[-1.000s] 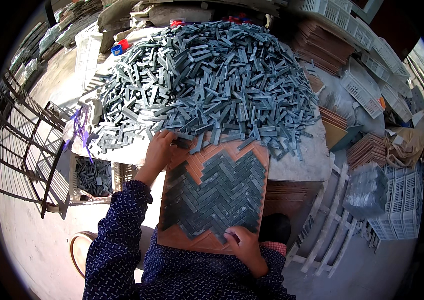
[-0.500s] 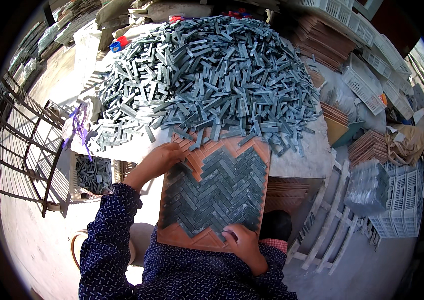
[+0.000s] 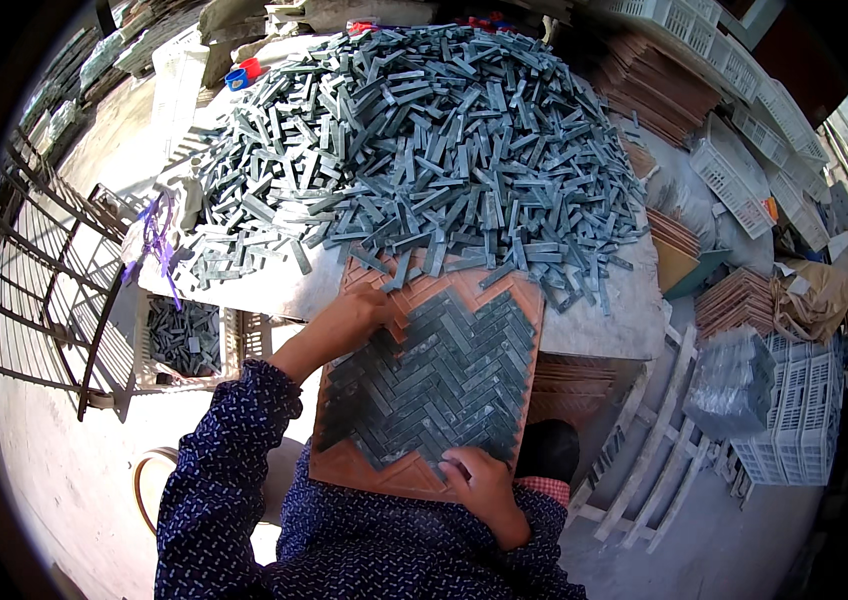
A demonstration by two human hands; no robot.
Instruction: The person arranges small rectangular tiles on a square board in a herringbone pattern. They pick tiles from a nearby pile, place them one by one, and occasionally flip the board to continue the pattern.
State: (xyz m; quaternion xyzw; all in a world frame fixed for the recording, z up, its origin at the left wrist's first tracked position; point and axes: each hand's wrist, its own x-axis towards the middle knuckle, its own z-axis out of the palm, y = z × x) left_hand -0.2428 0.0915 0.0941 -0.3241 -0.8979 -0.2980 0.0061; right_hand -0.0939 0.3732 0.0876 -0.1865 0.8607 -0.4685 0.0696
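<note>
The herringbone panel of dark grey-green stone strips [image 3: 429, 385] lies in a terracotta-coloured tray [image 3: 369, 470] at the centre of the frame, its near end over the person's lap and its far end by the desk [image 3: 612, 328]. The left hand [image 3: 352, 318] comes in from the lower left and reaches over the tray's upper left part; its fingers are bent down and close together, right at the notch where the panel's upper left edge leaves bare tray showing. The hand's back hides their tips, so I cannot tell whether they pinch a strip. The right hand [image 3: 487, 490] is at the lower right of the tray, its fingers curled and its thumb near the forefinger, beside the panel's lower edge; whether they grip anything cannot be made out. Just above the tray, a large heap of loose stone strips [image 3: 444, 150] spreads over the desk, a few strips overlapping the tray's upper edge. At the left of the frame, a crate [image 3: 232, 340] holds more strips, below a tangle of purple string [image 3: 157, 240]. A plastic-wrapped stack [image 3: 732, 380] and white plastic crates [image 3: 794, 415] stand at the right.
</note>
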